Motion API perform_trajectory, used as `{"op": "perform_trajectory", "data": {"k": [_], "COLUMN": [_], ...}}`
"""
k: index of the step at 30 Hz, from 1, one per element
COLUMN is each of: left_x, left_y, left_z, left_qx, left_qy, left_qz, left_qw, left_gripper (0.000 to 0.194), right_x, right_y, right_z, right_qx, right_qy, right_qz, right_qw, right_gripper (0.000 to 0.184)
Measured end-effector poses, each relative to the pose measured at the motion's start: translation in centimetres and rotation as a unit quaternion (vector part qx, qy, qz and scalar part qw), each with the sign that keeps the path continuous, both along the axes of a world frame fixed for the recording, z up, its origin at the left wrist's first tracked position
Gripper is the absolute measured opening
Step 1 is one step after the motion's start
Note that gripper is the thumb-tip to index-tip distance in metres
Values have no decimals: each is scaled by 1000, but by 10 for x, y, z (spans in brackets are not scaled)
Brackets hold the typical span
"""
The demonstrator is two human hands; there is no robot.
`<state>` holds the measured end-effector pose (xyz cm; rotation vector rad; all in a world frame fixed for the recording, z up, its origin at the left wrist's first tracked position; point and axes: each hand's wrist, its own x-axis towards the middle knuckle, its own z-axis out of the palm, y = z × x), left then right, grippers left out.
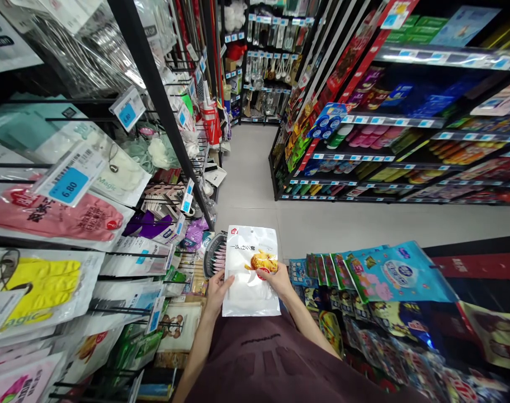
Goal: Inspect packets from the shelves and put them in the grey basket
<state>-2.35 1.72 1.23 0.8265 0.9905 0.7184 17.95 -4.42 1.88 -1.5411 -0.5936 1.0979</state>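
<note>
A white plastic packet (pixel 249 296), printed with a golden fried-food picture, black characters and small red marks, is held upright in front of my body. My left hand (pixel 217 294) is closed on its lower left edge, thumb at the front. My right hand (pixel 279 280) grips the right edge, with its thumb lying over the printed picture. A dark hairbrush-like thing with pink bristles (pixel 216 256) shows just above my left hand, beside the packet. Whether my left hand also holds it, I cannot tell. The fingers behind the packet are hidden.
Pegs on the left carry bagged pink gloves (pixel 57 212), yellow gloves (pixel 45 285) and price tags (pixel 70 187). Blue snack packs (pixel 400 274) jut out at right. Stocked shelves (pixel 389 159) stand beyond the grey floor (pixel 255 168). A utensil rack (pixel 269 67) closes the aisle.
</note>
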Motion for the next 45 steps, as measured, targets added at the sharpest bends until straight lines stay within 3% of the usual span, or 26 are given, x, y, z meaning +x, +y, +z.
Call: {"op": "perform_trajectory", "data": {"k": [6,14,23,31,38,45], "left_x": [-2,-4,-1,1,1,-4], "left_y": [4,2,-7,-8,-7,-4], "left_z": [-3,3,-10,-11,-15,-20], "left_qx": [34,41,14,-8,5,73], "left_qy": [64,66,66,20,19,72], "left_qz": [-55,-39,-10,-7,-18,-41], "left_qw": [996,996,998,1000,1000,994], "left_gripper": [46,40,43,36,37,39], "right_x": [0,-3,-2,1,4,7], "right_y": [0,0,-4,-6,-4,0], "right_z": [2,0,2,6,6,5], "right_qx": [1,-8,-11,-19,-24,-11], "right_qy": [11,31,51,56,-20,-90], "right_qz": [41,37,42,33,36,79], "right_qw": [999,999,998,998,999,993], "right_gripper": [33,31,35,43,36,31]}}
